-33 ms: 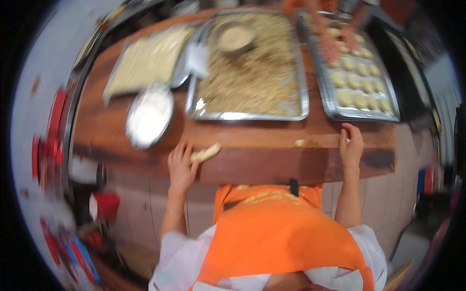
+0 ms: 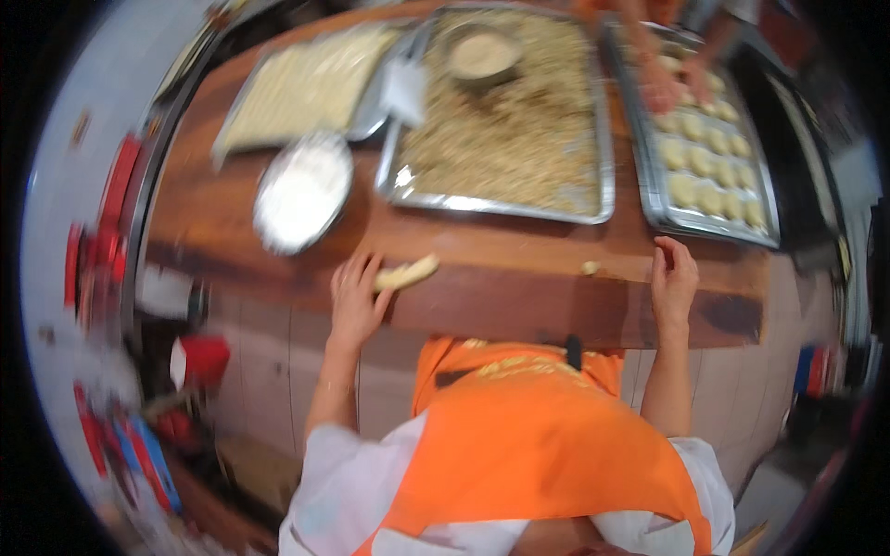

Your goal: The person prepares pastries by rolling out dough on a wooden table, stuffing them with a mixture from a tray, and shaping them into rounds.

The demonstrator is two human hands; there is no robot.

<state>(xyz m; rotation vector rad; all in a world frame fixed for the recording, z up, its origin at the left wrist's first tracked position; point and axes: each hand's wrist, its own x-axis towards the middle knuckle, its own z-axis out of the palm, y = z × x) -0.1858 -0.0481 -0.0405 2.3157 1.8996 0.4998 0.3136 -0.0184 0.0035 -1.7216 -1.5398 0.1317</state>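
Yellowish, 1 dough roll touches 1 half-open left hand, grip unclear; 1 half-curled right hand looks empty.

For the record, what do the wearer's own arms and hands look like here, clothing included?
The left hand and right hand are ungloved, with no watch or bracelet visible. The forearms are bare; the loose white sleeves end around the elbows. Over the white top is an orange apron with yellow markings. Blur hides finer detail.
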